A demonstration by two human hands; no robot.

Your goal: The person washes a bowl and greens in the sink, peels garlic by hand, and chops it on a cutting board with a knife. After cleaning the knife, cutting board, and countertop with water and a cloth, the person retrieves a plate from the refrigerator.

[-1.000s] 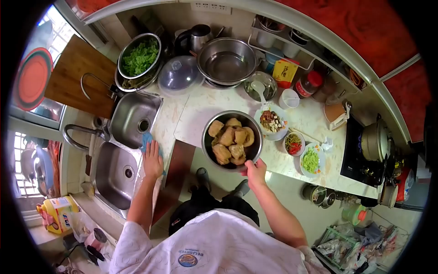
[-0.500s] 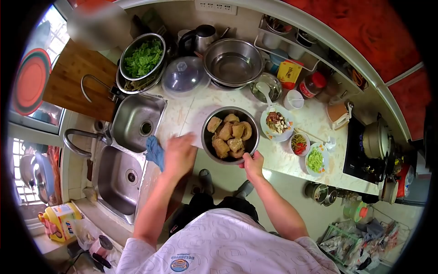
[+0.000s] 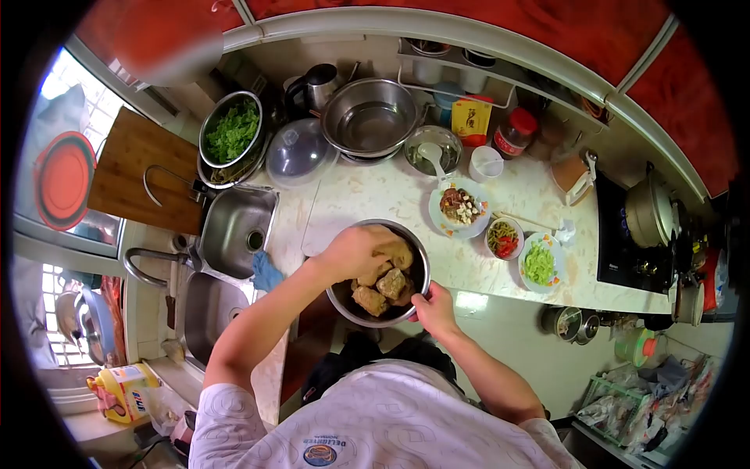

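Against the counter's front edge, a steel bowl (image 3: 426, 270) holds several browned chunks, apparently meat (image 3: 369, 300). My right hand (image 3: 434, 309) grips the bowl's rim at its near right side, thumb on top. Inside the bowl, my left hand (image 3: 364, 252) has its fingers curled over a browned chunk (image 3: 400, 255) near the far rim. Its fingertips are partly hidden among the pieces.
On the counter stand a plate with chopped seasonings (image 3: 461, 229), a small bowl of peppers (image 3: 505, 238) and a plate of chopped greens (image 3: 541, 263). A large steel basin (image 3: 332, 117) is behind. Left are the double sink (image 3: 273, 211) and a blue cloth (image 3: 266, 271); right is the stove (image 3: 613, 234).
My left hand has moved right, from near the blue cloth into the bowl, and closed on a chunk. The bowl, held by my right hand, sits slightly lower and further left in view.
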